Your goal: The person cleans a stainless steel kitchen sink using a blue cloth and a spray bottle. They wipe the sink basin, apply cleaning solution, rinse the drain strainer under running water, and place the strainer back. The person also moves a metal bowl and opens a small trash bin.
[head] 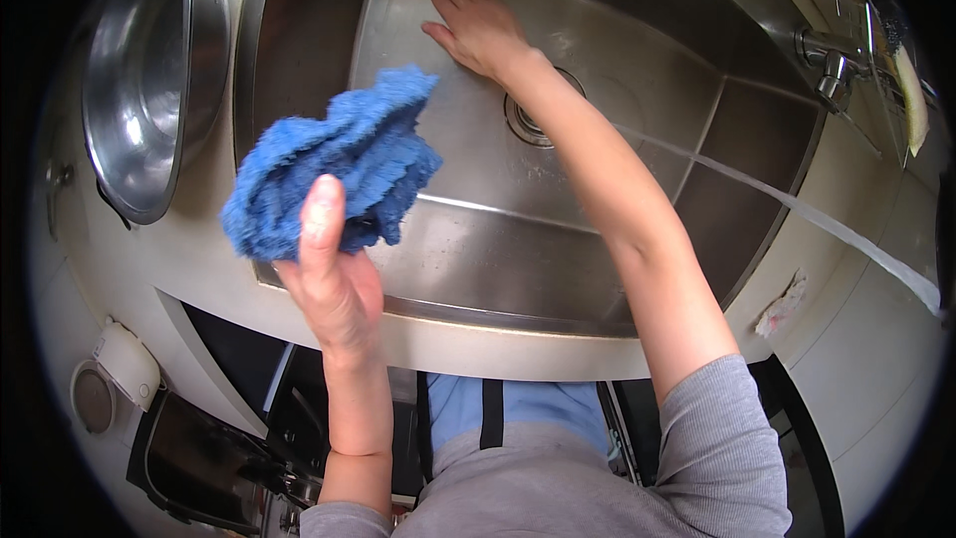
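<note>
My left hand (328, 276) grips a blue fluffy cloth (336, 164), thumb on its near side. The crumpled cloth is raised over the left front corner of a stainless steel sink (478, 261). Farther in, my right hand (474, 22) reaches over the sink's floor, palm down with the fingers together and the thumb apart. It holds nothing that I can see, and whether the palm touches the metal I cannot tell. A round drain (526, 123) sits near the middle of the sink, partly covered by my right forearm.
Left of the sink stands a large steel bowl (149, 90) on the pale countertop (224, 261). A chrome faucet (833, 75) is at the right rim, near a wire rack (870, 22). A crumpled piece of tissue (782, 305) lies on the right counter.
</note>
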Demonstrator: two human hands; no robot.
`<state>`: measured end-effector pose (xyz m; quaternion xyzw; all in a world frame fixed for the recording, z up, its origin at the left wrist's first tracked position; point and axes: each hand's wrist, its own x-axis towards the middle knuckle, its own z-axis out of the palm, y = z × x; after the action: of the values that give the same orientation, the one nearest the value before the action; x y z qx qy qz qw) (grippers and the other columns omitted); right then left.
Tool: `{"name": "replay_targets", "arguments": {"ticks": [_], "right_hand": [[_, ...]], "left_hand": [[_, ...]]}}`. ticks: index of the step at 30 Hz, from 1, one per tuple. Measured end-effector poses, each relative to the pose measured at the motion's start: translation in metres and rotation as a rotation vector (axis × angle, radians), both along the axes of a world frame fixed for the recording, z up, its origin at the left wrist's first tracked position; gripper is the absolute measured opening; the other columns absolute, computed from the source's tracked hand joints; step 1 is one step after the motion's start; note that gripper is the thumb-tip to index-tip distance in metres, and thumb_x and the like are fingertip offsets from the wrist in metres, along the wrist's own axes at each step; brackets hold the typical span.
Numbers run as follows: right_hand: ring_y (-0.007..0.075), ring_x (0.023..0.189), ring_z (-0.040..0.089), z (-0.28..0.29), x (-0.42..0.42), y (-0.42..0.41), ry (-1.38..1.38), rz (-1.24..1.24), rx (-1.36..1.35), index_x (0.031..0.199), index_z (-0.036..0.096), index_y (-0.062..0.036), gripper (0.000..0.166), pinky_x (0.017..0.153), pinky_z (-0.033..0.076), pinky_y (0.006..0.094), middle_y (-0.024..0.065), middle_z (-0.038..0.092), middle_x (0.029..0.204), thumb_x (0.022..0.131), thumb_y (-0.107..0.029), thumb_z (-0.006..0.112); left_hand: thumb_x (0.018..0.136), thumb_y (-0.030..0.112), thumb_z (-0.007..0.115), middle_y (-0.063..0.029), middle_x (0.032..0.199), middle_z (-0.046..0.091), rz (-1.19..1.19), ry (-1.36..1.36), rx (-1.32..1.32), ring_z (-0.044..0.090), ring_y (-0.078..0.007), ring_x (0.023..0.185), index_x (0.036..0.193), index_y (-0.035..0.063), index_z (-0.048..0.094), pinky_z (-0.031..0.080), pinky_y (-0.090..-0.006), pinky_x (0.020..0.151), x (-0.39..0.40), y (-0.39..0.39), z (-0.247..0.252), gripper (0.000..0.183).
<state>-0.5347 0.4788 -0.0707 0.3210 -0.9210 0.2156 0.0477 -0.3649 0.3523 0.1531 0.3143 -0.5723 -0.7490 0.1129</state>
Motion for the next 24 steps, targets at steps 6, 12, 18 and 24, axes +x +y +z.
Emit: {"name": "replay_targets", "arguments": {"ticks": [6, 12, 18, 24], "right_hand": [[0.0304, 0.140, 0.036, 0.029, 0.114, 0.125, -0.239, 0.202, 0.152, 0.144, 0.041, -0.0036, 0.063, 0.118, 0.027, 0.0432, 0.0154, 0.040, 0.150, 0.094, -0.040, 0.055], [0.0345, 0.135, 0.039, 0.021, 0.098, 0.191, -0.102, -0.408, 0.321, 0.140, 0.049, -0.0100, 0.062, 0.114, 0.029, 0.0468, 0.0141, 0.044, 0.147, 0.087, -0.039, 0.063], [0.0319, 0.139, 0.035, -0.014, 0.037, 0.019, -0.043, -0.010, -0.120, 0.143, 0.046, -0.0142, 0.058, 0.115, 0.030, 0.0445, 0.0132, 0.040, 0.151, 0.092, -0.039, 0.056], [0.0252, 0.142, 0.033, -0.016, 0.106, -0.066, -0.134, 0.263, -0.151, 0.146, 0.041, -0.0104, 0.063, 0.120, 0.024, 0.0399, 0.0072, 0.038, 0.153, 0.094, -0.044, 0.054]], "left_hand": [[0.093, 0.023, 0.062, -0.0093, 0.122, 0.062, -0.014, 0.066, -0.040, 0.059, -0.0198, 0.114, 0.125, 0.0020, 0.057, 0.040, -0.0384, 0.106, -0.002, -0.022, 0.012, 0.039], [0.092, 0.025, 0.063, -0.0119, 0.127, 0.061, 0.131, 0.112, -0.096, 0.058, -0.0253, 0.117, 0.128, 0.0005, 0.056, 0.040, -0.0416, 0.106, -0.007, -0.031, 0.023, 0.044], [0.090, 0.028, 0.066, -0.0159, 0.133, 0.057, 0.230, 0.232, -0.164, 0.055, -0.0328, 0.121, 0.132, 0.0020, 0.054, 0.041, -0.0518, 0.107, -0.023, -0.040, 0.039, 0.052], [0.090, 0.027, 0.067, -0.0177, 0.134, 0.055, 0.240, 0.270, -0.194, 0.054, -0.0351, 0.122, 0.133, 0.0007, 0.052, 0.040, -0.0545, 0.107, -0.030, -0.049, 0.049, 0.052]]}}
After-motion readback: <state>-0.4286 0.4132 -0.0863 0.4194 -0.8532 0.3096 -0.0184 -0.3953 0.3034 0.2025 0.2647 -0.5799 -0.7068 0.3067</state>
